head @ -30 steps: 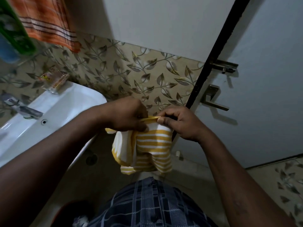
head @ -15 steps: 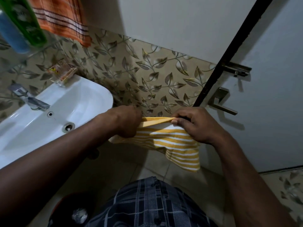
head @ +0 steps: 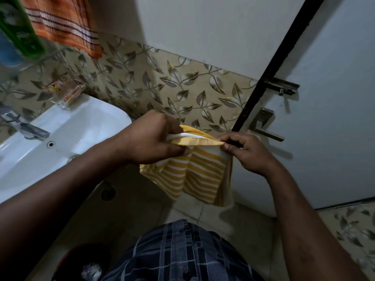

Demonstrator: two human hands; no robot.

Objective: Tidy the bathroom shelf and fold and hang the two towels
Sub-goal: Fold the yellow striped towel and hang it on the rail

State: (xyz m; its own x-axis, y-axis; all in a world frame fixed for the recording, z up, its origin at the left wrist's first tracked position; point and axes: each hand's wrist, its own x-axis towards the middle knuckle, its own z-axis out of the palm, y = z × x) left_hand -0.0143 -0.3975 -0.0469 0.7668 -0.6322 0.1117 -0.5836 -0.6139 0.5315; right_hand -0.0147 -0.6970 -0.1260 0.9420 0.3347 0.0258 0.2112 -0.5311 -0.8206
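A yellow and white striped towel (head: 194, 175) hangs folded in front of me, between the sink and the door. My left hand (head: 150, 138) grips its upper left edge, and my right hand (head: 245, 151) pinches the upper right corner. The top edge is stretched between both hands. An orange checked towel (head: 65, 23) hangs on the wall at the upper left. A green bottle (head: 20, 27) and a blue bottle (head: 8, 53) stand on the glass shelf (head: 40, 59) at the far left.
A white sink (head: 67, 136) with a chrome tap (head: 26, 128) is on the left, a clear soap dish (head: 65, 92) behind it. The white door with lever handle (head: 265, 128) and bolt (head: 284, 88) is on the right. A dark bin (head: 81, 262) sits on the floor.
The bunched towel was pulled apart between my hands and now hangs as a flatter folded panel. Both hands moved up and to the right with it.
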